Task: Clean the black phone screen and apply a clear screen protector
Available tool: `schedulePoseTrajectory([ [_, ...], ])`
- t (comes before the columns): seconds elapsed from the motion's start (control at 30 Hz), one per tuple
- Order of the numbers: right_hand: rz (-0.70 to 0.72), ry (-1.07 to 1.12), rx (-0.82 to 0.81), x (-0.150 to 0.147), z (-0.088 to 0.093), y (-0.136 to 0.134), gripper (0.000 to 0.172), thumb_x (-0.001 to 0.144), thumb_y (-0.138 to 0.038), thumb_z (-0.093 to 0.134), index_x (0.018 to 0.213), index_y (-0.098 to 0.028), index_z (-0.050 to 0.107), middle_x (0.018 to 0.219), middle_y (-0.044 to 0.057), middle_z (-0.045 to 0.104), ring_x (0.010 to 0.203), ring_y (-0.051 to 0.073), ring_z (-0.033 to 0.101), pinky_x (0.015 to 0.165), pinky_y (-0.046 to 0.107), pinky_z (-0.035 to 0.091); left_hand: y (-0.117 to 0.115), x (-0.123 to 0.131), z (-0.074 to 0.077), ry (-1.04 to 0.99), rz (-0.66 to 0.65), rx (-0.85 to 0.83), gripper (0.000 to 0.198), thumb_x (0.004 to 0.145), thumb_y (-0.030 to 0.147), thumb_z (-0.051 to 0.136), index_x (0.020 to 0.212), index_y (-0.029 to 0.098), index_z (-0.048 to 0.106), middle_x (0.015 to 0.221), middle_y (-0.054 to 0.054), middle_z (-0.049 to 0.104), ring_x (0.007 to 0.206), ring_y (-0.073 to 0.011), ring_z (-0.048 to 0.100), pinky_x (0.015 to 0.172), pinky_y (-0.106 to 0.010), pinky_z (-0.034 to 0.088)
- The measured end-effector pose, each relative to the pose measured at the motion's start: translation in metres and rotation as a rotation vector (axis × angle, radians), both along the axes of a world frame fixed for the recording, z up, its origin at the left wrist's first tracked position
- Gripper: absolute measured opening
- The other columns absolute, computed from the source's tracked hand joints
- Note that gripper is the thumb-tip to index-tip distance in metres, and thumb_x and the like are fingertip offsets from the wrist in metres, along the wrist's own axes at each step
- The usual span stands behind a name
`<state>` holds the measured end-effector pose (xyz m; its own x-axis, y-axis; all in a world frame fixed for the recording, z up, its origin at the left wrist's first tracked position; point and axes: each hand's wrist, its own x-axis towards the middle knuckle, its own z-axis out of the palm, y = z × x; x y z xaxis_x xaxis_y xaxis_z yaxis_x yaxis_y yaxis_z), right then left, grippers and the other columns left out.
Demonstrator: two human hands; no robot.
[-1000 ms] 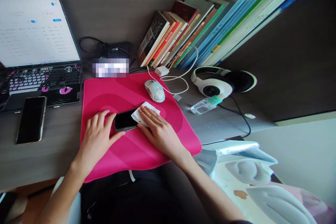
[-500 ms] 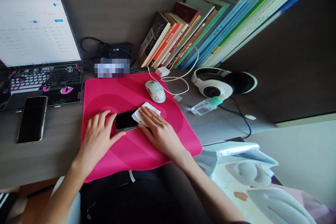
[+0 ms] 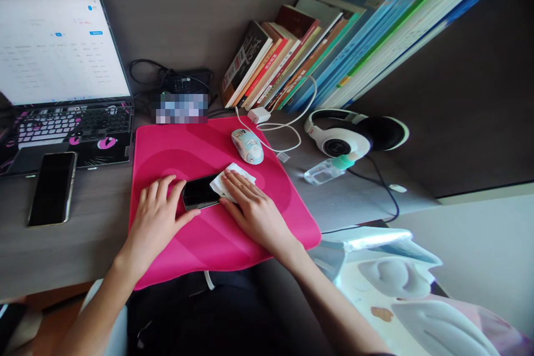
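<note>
A black smartphone (image 3: 201, 191) lies flat on the pink desk mat (image 3: 175, 245). My left hand (image 3: 161, 214) holds its left end, index finger at the upper corner and thumb at the lower edge. A folded white tissue (image 3: 232, 171) covers the phone's right part. On top of the tissue my right hand (image 3: 254, 206) presses with its fingers laid close together, the thumb by the phone's lower edge. The phone's right end is hidden under tissue and hand.
Above the right hand sits a patterned mouse (image 3: 247, 146). A laptop (image 3: 70, 72) and a second phone (image 3: 52, 189) are at left. White headphones (image 3: 334, 136), a clear spray bottle (image 3: 325, 171), a charger with cable (image 3: 259, 115) and leaning books (image 3: 292, 61) occupy the right.
The camera view has shifted very slightly. Both hands, the tissue and the phone stay in practically the same place.
</note>
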<state>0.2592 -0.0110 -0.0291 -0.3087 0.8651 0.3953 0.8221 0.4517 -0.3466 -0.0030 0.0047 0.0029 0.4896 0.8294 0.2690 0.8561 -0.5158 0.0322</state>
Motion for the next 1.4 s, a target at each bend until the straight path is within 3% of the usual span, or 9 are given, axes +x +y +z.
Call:
schedulePoseTrajectory([
  [0.9,0.008,0.008,-0.004,-0.0009,0.0035,-0.0010,0.054,0.112,-0.035,0.052,0.160,-0.012,0.053,0.163,0.017,0.054,0.155,0.031,0.048,0.128,0.051,0.046,-0.0008,0.0002,0.0007,0.007,0.007,-0.016,0.066,0.104,0.061,0.058,0.149,0.014,0.056,0.149,-0.023,0.060,0.131,-0.0410,0.060,0.106,-0.059,0.053],
  [1.13,0.000,0.017,-0.020,-0.0008,0.0039,-0.0012,0.056,0.111,-0.035,0.053,0.165,-0.020,0.047,0.163,0.013,0.055,0.156,0.030,0.047,0.128,0.053,0.046,-0.0004,0.0011,0.0016,-0.001,0.011,-0.024,0.066,0.103,0.061,0.059,0.149,0.014,0.056,0.149,-0.023,0.060,0.131,-0.0410,0.060,0.108,-0.058,0.051],
  [1.4,0.001,0.010,-0.026,-0.0007,0.0037,-0.0011,0.054,0.112,-0.036,0.052,0.161,-0.015,0.052,0.163,0.015,0.055,0.156,0.030,0.047,0.129,0.051,0.045,-0.0008,0.0009,-0.0005,0.030,0.008,-0.002,0.068,0.104,0.062,0.056,0.150,0.012,0.054,0.150,-0.023,0.059,0.131,-0.0410,0.059,0.107,-0.057,0.051],
])
